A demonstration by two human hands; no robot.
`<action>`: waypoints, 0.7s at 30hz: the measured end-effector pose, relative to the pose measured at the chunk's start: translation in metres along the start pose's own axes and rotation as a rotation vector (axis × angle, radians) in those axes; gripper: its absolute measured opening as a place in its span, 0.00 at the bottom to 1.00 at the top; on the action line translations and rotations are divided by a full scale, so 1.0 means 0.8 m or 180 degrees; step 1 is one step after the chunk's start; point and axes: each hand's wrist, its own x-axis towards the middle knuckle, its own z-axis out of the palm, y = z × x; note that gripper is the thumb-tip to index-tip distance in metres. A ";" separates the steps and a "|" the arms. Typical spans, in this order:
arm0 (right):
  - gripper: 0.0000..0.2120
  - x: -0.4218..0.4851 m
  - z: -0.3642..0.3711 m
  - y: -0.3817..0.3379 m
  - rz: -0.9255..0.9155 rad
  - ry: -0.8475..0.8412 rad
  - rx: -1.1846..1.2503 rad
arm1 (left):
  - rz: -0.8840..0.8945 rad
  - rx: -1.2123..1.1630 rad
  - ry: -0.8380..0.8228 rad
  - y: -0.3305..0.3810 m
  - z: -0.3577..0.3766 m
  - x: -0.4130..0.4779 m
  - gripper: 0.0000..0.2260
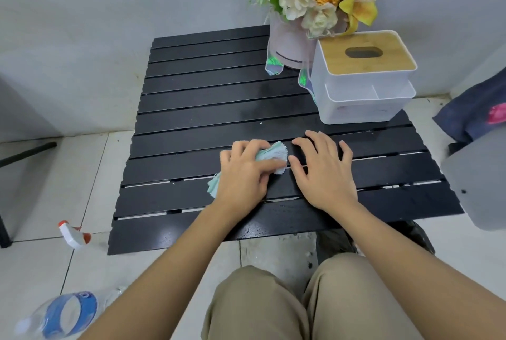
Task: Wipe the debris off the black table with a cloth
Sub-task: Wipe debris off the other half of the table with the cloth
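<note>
A low black slatted table fills the middle of the view. My left hand presses down on a crumpled pale green cloth near the table's front centre, fingers curled over it; a corner of the cloth sticks out at the wrist side. My right hand lies flat on the slats just right of the cloth, fingers spread, holding nothing. A small white speck lies on a slat beyond the hands. Wet sheen shows on the front slat.
A white tissue box with a wooden lid and a vase of flowers stand at the table's back right. On the tiled floor at left lie a spray bottle and a plastic water bottle. Grey furniture sits right.
</note>
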 end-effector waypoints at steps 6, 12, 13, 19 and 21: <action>0.15 0.000 -0.001 -0.001 -0.0012 0.0006 0.0101 | 0.0094 0.0394 0.0123 -0.052 -0.041 -0.035 0.14; 0.16 -0.001 -0.001 -0.003 0.0016 -0.0021 0.0044 | 0.0073 0.0620 0.0464 -0.048 -0.032 -0.048 0.10; 0.16 0.000 0.000 -0.002 0.0011 -0.0017 0.0023 | 0.0054 0.0581 0.0460 -0.037 -0.025 -0.041 0.11; 0.16 0.000 0.002 -0.001 0.0004 -0.0029 0.0049 | -0.0122 0.0343 0.0271 0.007 -0.003 -0.014 0.11; 0.15 0.000 -0.001 0.003 -0.0017 0.0015 0.0339 | -0.0325 0.0239 0.0175 -0.002 -0.010 -0.017 0.10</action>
